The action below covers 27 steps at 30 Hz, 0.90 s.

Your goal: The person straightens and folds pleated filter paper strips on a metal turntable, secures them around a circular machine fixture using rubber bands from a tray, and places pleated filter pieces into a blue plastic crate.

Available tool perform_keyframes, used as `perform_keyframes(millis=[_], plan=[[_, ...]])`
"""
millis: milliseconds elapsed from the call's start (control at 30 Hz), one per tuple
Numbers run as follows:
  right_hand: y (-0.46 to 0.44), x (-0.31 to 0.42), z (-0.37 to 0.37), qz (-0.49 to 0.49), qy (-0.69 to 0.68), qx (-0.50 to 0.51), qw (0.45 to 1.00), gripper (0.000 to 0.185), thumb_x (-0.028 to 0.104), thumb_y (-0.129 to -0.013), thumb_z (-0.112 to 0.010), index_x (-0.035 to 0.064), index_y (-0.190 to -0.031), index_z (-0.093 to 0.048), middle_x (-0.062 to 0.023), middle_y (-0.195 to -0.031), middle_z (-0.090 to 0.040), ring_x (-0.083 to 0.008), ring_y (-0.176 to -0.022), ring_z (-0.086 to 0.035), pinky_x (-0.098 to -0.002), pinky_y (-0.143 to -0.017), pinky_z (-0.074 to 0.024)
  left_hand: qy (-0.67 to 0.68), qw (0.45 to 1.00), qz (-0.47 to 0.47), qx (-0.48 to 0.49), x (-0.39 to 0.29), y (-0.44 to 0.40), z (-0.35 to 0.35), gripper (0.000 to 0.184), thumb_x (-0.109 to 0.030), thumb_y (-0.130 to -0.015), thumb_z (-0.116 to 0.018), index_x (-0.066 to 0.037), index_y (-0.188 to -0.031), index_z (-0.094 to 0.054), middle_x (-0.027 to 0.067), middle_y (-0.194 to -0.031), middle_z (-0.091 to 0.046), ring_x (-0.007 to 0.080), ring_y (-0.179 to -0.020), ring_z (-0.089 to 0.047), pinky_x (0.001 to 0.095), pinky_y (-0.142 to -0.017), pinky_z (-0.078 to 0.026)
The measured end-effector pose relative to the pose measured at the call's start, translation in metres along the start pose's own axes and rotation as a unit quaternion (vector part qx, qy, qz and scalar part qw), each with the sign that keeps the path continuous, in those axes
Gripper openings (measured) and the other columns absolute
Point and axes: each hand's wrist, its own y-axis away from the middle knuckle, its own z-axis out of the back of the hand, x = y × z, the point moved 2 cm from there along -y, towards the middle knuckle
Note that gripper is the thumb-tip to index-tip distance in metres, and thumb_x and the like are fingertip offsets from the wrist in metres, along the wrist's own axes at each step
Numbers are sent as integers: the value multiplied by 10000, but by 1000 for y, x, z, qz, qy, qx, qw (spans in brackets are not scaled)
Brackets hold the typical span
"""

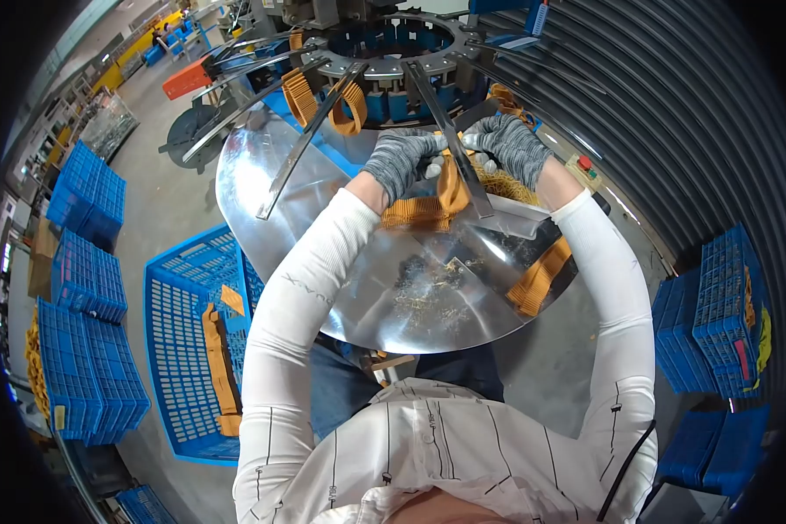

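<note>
Both my hands wear grey knit gloves and meet at a flat metal arm [450,140] of a round machine. My left hand [400,162], left of that arm, is closed with its fingertips on an orange ribbed fabric band [451,188]. On the other side, my right hand [511,147] is closed too, pinching the band's upper edge near the arm. The band hangs around the arm toward a polished metal table. Another orange strip [415,212] lies below my left hand. How the band's top sits between my fingers is partly hidden.
Ringed metal arms spread from the round machine [389,65]; two carry orange bands [349,109]. The shiny table [367,279] holds thread scraps and an orange piece [540,278]. A blue basket [179,349] with orange strips stands left. Blue crates [87,375] and a corrugated wall [672,113] flank me.
</note>
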Motion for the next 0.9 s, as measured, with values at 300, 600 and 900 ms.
perform_keyframes(millis=[300,600,900], plan=[[-6,21,-8,38,106,-26,993,126,133,-801,-671,17,-849,-657,-52,-628,-608,-81,-456,-520,-201,-391,-414,-232,965,-31,-118,-20,0,-16,198,-163,-737,-739,-10,-836,-662,55,-687,-634,100,-544,-576,223,-488,-500],[-34,14,-2,76,138,-2,987,38,75,-770,-674,41,-789,-672,-20,-609,-601,-78,-493,-513,-229,-451,-421,-475,823,-265,-164,-3,9,-23,308,-194,-710,-743,8,-927,-657,125,-809,-672,191,-707,-639,297,-673,-502],[-59,35,-7,60,407,43,911,315,300,-847,-595,15,-719,-641,-54,-548,-534,-111,-414,-469,-250,-401,-390,-441,826,-287,-199,1,2,-22,210,-167,-732,-710,-18,-873,-667,119,-775,-659,212,-712,-633,310,-684,-495]])
